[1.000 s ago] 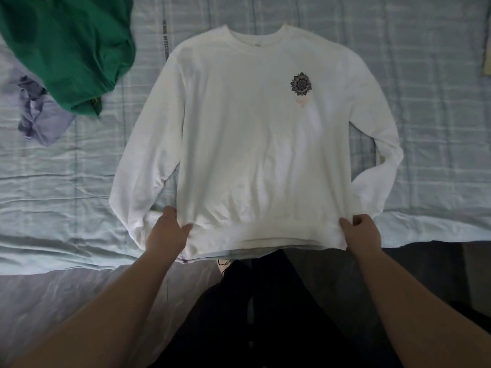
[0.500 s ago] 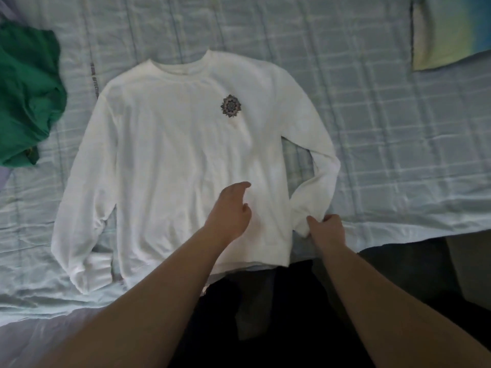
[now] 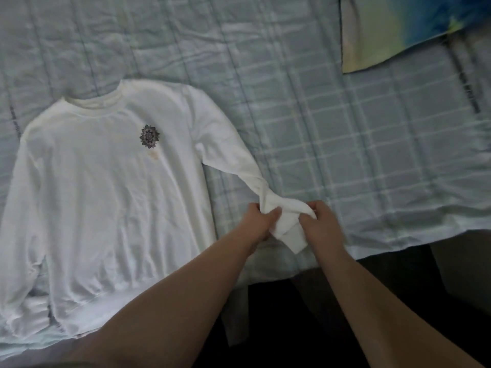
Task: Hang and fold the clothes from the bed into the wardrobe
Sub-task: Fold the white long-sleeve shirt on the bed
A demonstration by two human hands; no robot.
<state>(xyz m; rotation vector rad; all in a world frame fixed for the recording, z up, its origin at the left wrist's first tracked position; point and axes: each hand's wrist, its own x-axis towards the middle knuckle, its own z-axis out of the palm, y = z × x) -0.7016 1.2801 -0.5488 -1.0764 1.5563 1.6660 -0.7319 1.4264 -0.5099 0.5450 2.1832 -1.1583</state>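
A: Bed point(image 3: 345, 128) logged. Sweatshirt point(image 3: 106, 195) laid flat, front up, at the near edge, presumably spread for folding.

B: One sleeve point(image 3: 233, 155) is drawn out sideways. Its cuff point(image 3: 289, 235) is clamped between left grip point(image 3: 259, 221) and right grip point(image 3: 321, 221), fingers curled round the cloth, likely for straightening. The body lies left of both.

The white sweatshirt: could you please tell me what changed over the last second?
Both hands released the hem. The right hand took the sleeve cuff, the left hand crossed over to join it; both now grip it, lifted and bunched. The white sweatshirt stays flat on the bedspread.
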